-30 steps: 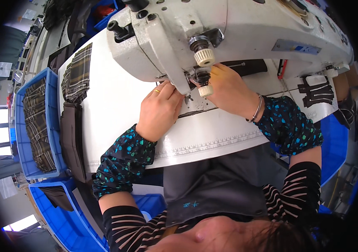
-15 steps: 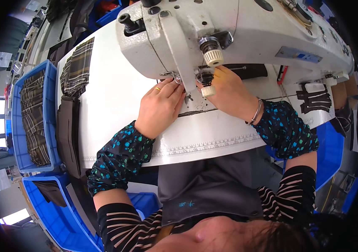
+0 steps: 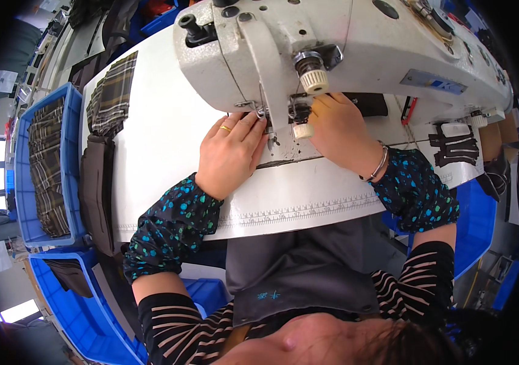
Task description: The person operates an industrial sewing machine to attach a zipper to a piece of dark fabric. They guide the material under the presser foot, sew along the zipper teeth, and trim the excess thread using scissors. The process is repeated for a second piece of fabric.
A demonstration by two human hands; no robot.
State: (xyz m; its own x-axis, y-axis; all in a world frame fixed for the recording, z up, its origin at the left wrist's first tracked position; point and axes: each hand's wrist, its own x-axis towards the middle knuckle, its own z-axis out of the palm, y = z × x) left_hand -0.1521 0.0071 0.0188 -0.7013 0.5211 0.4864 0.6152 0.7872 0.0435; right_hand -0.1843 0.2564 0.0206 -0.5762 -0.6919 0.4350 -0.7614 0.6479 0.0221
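Observation:
My left hand (image 3: 228, 157) lies flat on the white sewing table, its fingers stretched toward the needle area of a white sewing machine (image 3: 314, 30). A ring is on one finger, and the fingertips reach under the machine head beside the presser foot. My right hand (image 3: 341, 131) reaches in from the other side, its fingers stretched out and partly hidden behind the cream tension knob (image 3: 303, 130). Beyond those fingers a dark strip of fabric (image 3: 369, 104) lies under the machine arm. Whatever cloth is at the needle is mostly hidden.
Plaid fabric pieces (image 3: 112, 94) and folded dark pieces (image 3: 96, 194) lie along the table's left edge. A blue bin (image 3: 21, 176) holds more plaid cloth; another blue bin (image 3: 77, 310) stands nearer. At right are small dark strips (image 3: 454, 149) and a red-handled tool (image 3: 410, 109).
My right hand has moved slightly right and farther in, and its thumb is now hidden. My left hand has shifted slightly left. The view has moved slightly.

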